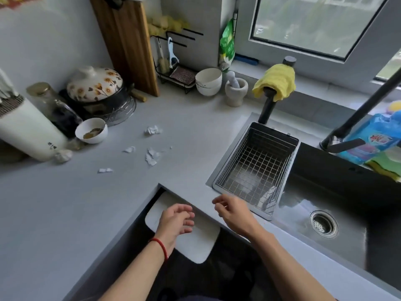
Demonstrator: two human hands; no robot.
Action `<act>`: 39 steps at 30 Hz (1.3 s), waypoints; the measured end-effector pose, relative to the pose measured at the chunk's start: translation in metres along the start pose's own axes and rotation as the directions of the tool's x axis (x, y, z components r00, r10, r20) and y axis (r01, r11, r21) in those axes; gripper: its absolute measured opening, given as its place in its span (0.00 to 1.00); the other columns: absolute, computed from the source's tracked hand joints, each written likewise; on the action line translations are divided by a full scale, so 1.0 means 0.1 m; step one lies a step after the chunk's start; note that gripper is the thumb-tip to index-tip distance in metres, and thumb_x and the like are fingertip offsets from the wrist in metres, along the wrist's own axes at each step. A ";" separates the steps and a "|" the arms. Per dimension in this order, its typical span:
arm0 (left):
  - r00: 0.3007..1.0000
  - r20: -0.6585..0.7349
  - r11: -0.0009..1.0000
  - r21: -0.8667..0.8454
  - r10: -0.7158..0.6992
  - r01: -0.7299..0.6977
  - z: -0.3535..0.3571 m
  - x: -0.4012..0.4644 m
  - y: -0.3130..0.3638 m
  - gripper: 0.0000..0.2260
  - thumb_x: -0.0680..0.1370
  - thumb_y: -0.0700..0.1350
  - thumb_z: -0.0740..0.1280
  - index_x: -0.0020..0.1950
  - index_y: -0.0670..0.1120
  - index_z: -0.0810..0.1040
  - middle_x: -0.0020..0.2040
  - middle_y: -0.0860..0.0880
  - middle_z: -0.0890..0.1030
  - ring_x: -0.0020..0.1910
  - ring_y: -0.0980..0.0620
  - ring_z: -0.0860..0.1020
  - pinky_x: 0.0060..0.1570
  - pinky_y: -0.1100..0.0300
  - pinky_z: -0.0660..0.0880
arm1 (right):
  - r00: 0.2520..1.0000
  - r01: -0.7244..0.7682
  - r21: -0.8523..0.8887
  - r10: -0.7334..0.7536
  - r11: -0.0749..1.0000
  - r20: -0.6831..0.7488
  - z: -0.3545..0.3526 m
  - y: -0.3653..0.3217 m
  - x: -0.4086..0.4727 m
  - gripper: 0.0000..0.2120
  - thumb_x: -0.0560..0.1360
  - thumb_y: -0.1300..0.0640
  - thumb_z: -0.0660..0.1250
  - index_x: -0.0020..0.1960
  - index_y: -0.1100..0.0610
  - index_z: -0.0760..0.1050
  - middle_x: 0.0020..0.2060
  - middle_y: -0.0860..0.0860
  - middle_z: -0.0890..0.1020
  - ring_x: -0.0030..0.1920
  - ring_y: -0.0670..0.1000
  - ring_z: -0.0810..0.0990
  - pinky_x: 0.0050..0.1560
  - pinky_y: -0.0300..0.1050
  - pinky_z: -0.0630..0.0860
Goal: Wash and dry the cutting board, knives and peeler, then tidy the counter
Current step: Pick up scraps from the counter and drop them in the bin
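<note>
I hold both hands empty, fingers loosely spread. The paper scraps (152, 156) lie on the counter (191, 135) ahead and left of my left hand (176, 222); my right hand (233, 211) is farther. Cutting board (128, 42) and peeler (173, 53) stand far ahead.

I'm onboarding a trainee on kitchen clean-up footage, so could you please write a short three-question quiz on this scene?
1. True or false: the wire basket in the sink holds washed knives.
2. Where is the peeler? A) in the basket B) hanging on the wall rack C) in the left hand
3. What is left to tidy on the counter between the small bowl and the basket?

Key
1. False: the basket looks empty.
2. B, beside the wooden cutting board leaning on the wall.
3. Scraps of white paper; the left hand and right hand hold nothing.
</note>
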State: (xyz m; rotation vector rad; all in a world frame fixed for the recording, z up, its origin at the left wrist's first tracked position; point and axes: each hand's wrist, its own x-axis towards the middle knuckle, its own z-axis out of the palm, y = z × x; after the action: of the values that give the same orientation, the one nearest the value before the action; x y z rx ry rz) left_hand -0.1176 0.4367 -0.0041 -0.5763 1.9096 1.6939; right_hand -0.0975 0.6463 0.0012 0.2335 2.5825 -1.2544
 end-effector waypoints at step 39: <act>0.950 -0.139 0.874 0.371 -0.280 0.313 -1.60 0.26 -1.81 0.02 0.77 0.35 0.69 0.46 0.37 0.81 0.36 0.42 0.83 0.30 0.49 0.81 0.35 0.54 0.84 | 0.989 -0.009 -0.501 0.083 0.866 0.126 1.74 -0.42 -0.18 0.26 0.79 0.59 0.59 0.77 0.47 0.66 0.75 0.46 0.70 0.74 0.53 0.67 0.68 0.54 0.64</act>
State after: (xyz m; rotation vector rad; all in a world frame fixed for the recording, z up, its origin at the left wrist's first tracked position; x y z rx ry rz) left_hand -0.0412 0.2554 -0.1464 -0.7417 2.0196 1.0738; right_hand -0.0632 0.4828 -0.0658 0.0944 2.6447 -0.5230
